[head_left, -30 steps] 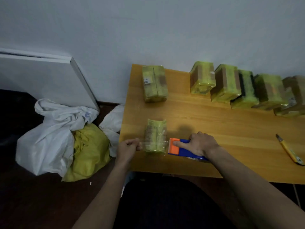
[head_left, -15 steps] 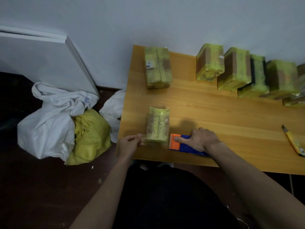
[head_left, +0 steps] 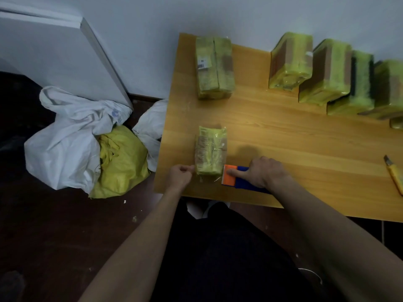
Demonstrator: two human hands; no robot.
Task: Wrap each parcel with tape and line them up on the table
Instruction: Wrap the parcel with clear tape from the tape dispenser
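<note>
The parcel being wrapped (head_left: 211, 152) lies flat near the counter's (head_left: 283, 136) front-left corner, its long side running away from the person, close enough that both hands reach it without stretching. The left hand (head_left: 180, 177) sits just off the parcel's near-left corner, fingers curled in a tight grip that appears to pinch the loose end of clear tape; that would keep the strip taut and stop it from curling back onto itself. The right hand (head_left: 260, 171) grips the tape dispenser (head_left: 238, 176), index finger laid along its top toward the orange cutter end, which sits right beside the parcel's near-right corner. Held low against the counter like this, the dispenser can lay or sever tape tight to the parcel's end. Whether the blade touches the wrap cannot be told.

One taped parcel (head_left: 214, 67) lies alone by the back-left corner. A row of finished parcels (head_left: 322, 73) stands leaning one against the next along the back edge toward the right, likely so the line keeps itself upright and leaves the front free for working. A yellow knife (head_left: 394, 174) rests near the right edge, well apart from the hands. On the floor left of the counter sit white bags (head_left: 65, 138) around a yellow one (head_left: 122, 158).
</note>
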